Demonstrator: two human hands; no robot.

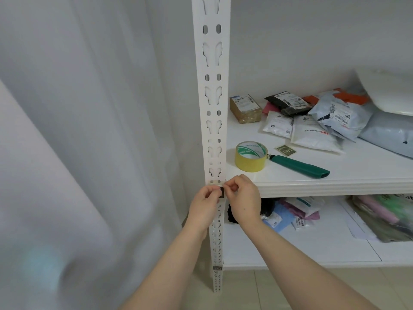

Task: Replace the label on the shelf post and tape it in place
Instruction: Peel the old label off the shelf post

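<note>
Step, apparently: positioning label (221, 193) on shelf post (213, 108) | left hand (204, 204), right hand (244, 198): fingers pinch label | next, likely: fetch tape roll (251, 156).

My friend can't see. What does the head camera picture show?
The left hand and right hand pinch a small dark label on the white shelf post. On the shelf nearby lie a yellow tape roll, a green cutter, a second label and some parcels.
</note>
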